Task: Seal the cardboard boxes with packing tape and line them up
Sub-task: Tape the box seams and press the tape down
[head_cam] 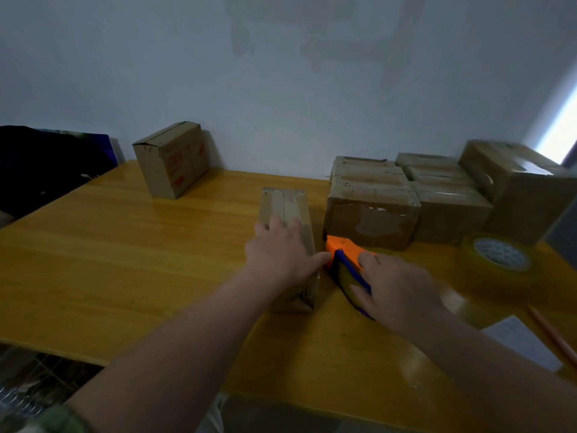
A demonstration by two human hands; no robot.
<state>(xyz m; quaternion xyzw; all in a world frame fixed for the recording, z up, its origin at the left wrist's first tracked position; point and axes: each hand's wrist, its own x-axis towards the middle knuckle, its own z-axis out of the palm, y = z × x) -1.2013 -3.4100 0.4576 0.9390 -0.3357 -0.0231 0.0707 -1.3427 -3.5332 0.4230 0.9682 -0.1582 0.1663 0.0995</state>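
A narrow cardboard box (287,204) lies lengthwise in the middle of the yellow wooden table (125,260), with tape along its top seam. My left hand (281,251) rests flat on the box top with straight fingers, the thumb reaching toward the dispenser. Right beside the box sits an orange and blue tape dispenser (342,254). My right hand (396,289) grips it from above, fingers curled over the roll.
Several cardboard boxes (371,210) stand packed together at the back right, a larger one (518,189) at the far right. One lone box (171,157) sits at the back left by the wall. A spare tape roll (499,260), paper (521,342) and a pencil (552,335) lie right.
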